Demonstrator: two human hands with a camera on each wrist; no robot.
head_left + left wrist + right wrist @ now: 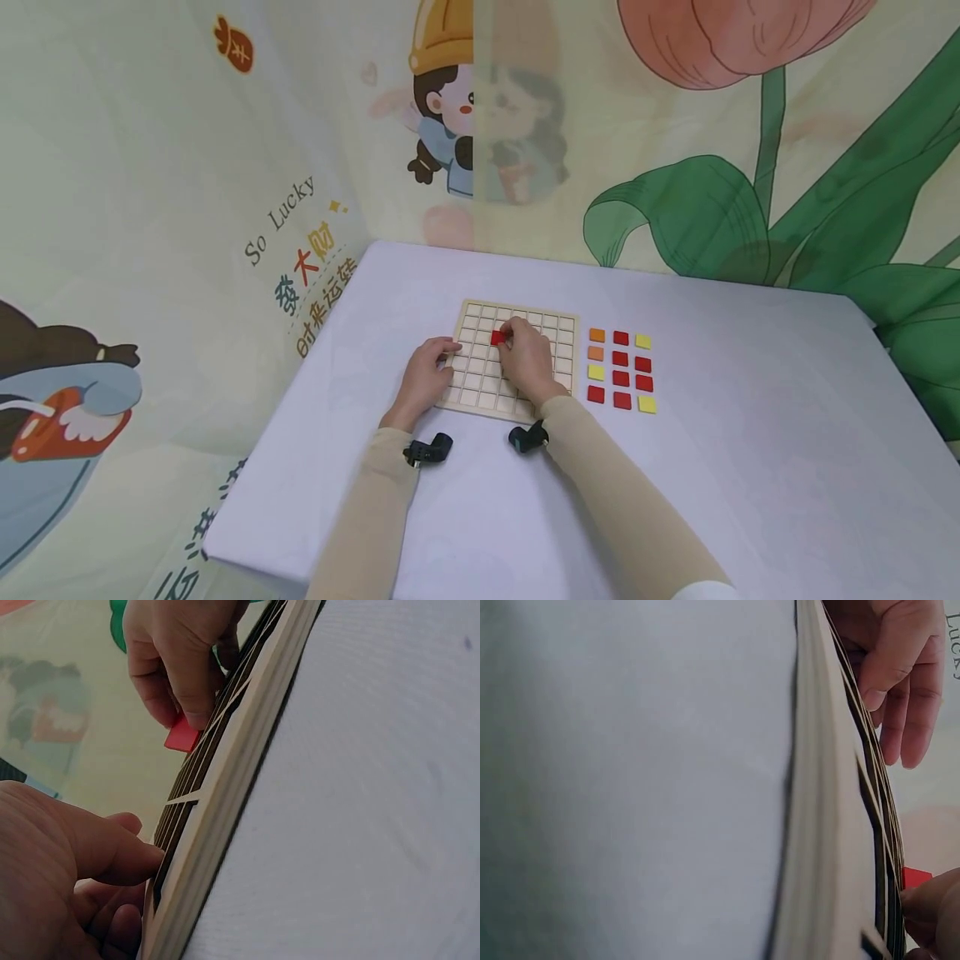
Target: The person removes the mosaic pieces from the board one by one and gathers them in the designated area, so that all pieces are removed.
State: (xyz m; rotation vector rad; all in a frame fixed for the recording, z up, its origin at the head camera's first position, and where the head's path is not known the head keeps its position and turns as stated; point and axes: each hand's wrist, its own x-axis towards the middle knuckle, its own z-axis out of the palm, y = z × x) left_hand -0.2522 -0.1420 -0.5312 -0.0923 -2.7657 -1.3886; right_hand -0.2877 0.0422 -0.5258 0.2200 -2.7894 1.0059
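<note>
A pale wooden grid board (pixel 477 398) with square cells lies on the table. My right hand (pixel 528 358) is over the board and pinches a red square tile (pixel 497 337) between thumb and fingertips. In the left wrist view the red tile (pixel 182 736) tilts above the grid, close over its cells. My left hand (pixel 429 379) rests at the board's left edge, its thumb and a fingertip touching the frame. The right wrist view shows the left hand (pixel 907 671) with relaxed fingers beside the rim.
Right of the board, loose square tiles lie in three columns: orange tiles (pixel 596 335), red tiles (pixel 620 358) and yellow tiles (pixel 647 405). A white cloth covers the table (pixel 750 433). Printed curtains (pixel 300 108) stand behind and to the left.
</note>
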